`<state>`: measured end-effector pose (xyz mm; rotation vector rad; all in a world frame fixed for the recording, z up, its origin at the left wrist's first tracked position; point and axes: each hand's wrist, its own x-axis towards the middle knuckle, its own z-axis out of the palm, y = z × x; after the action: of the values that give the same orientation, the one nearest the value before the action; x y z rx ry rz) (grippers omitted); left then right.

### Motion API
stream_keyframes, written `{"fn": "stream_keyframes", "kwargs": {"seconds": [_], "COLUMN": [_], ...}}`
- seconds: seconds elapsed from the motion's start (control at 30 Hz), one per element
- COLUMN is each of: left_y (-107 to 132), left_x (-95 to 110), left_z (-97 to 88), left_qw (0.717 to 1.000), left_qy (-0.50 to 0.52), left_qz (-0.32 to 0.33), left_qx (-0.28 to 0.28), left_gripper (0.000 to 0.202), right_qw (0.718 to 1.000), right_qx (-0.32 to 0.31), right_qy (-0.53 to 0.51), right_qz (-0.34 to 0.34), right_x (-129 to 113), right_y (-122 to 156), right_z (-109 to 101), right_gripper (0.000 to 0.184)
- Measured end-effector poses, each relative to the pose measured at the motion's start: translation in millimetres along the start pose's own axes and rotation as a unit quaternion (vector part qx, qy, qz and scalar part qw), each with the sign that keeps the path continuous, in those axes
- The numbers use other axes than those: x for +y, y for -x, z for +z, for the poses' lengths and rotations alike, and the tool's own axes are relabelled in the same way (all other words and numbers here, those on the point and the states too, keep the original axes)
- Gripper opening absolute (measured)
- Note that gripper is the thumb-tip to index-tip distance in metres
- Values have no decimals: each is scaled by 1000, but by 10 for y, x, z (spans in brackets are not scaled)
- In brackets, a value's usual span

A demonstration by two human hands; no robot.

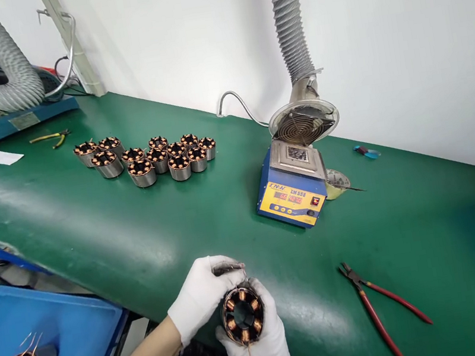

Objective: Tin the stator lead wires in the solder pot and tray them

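My gloved right hand is closed around a motor stator, with its ring of copper coils facing up at me. A short copper wire end sticks out at its near side. At the stator's far edge, my gloved left hand pinches a thin lead wire between thumb and forefinger; the fingertips look darkened. To the right of my hands, red-handled cutting pliers lie on the green bench top.
Several stators stand grouped at mid-bench. A blue solder pot with a lit display sits under a fume extraction hose. Beside it is a small cup. Yellow-handled pliers lie far left. A blue bin at lower left contains more stators.
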<state>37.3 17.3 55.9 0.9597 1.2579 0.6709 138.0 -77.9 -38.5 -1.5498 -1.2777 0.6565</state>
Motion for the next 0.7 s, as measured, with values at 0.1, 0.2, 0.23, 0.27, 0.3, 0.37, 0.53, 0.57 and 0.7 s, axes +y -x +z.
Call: {"fn": "stream_keyframes", "kwargs": {"seconds": [0.1,0.2,0.23,0.27,0.3,0.37,0.53,0.57,0.7], "left_y": [29,64,69,68,61,39,9,18,94], "left_x": [-29,-72,-88,-103,-115,-126,-60,-58,-294], "left_z": [-59,-117,-127,-130,-126,-107,-83,-101,-298], "left_qw": [1000,1000,999,998,997,995,998,999,987], "left_qy": [14,1,2,10,22,47,28,12,-133], "left_qz": [15,7,7,7,7,0,-24,-15,89], "left_qx": [-2,-22,-40,-60,-77,-87,-43,-35,26], "left_gripper": [56,51,43,35,28,20,22,29,43], "right_qw": [1000,1000,1000,1000,1000,1000,999,997,967], "right_qx": [1,-4,-4,-4,-3,-2,-23,-26,-71], "right_qy": [16,16,16,16,17,16,-12,-22,-173], "right_qz": [-17,-23,-23,-24,-24,-17,46,62,172], "right_x": [-3,-12,-16,-18,-20,-22,-27,-33,-77], "right_y": [-6,-11,-12,-13,-14,-12,25,31,-60], "right_z": [-4,-9,-12,-15,-18,-24,-37,-46,-177], "right_gripper": [69,68,69,71,72,73,83,84,67]}}
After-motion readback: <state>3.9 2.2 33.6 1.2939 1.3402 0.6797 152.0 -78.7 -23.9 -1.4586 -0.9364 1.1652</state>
